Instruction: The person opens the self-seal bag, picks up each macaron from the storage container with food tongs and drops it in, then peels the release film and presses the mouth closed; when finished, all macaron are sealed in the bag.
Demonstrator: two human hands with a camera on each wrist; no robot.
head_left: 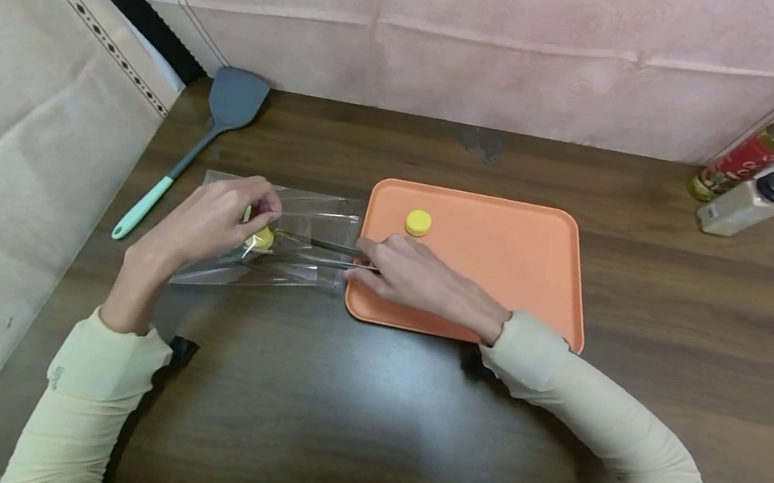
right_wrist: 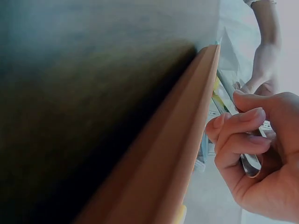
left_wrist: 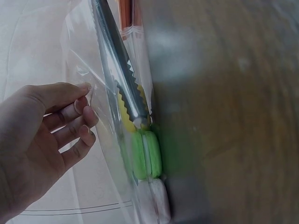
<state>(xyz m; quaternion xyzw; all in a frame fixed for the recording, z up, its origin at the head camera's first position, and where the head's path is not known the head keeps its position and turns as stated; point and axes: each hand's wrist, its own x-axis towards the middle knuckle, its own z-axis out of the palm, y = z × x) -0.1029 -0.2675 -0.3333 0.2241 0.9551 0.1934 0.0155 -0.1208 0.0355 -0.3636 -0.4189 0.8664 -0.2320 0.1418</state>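
Note:
A clear plastic bag (head_left: 321, 217) lies flat left of the tray, its right end close to the tray's edge. My left hand (head_left: 211, 220) pinches the bag's film between thumb and fingers. With my right hand (head_left: 419, 278) I grip metal tongs (left_wrist: 114, 51), whose toothed tips reach into the bag. Between those tips is a yellow macaron (head_left: 262, 239). Beyond it in the bag, the left wrist view shows a green macaron (left_wrist: 147, 154) and a pale macaron (left_wrist: 156, 200) in a row. Another yellow macaron (head_left: 418, 223) sits on the orange tray (head_left: 493, 263).
A grey spatula with a mint handle (head_left: 213, 123) lies at the back left of the wooden table (head_left: 339, 397). At the back right stand a bottle with a red label (head_left: 741, 160) and a black-lidded jar (head_left: 739, 206). Cloth-covered walls (head_left: 488, 69) border the table's back and left.

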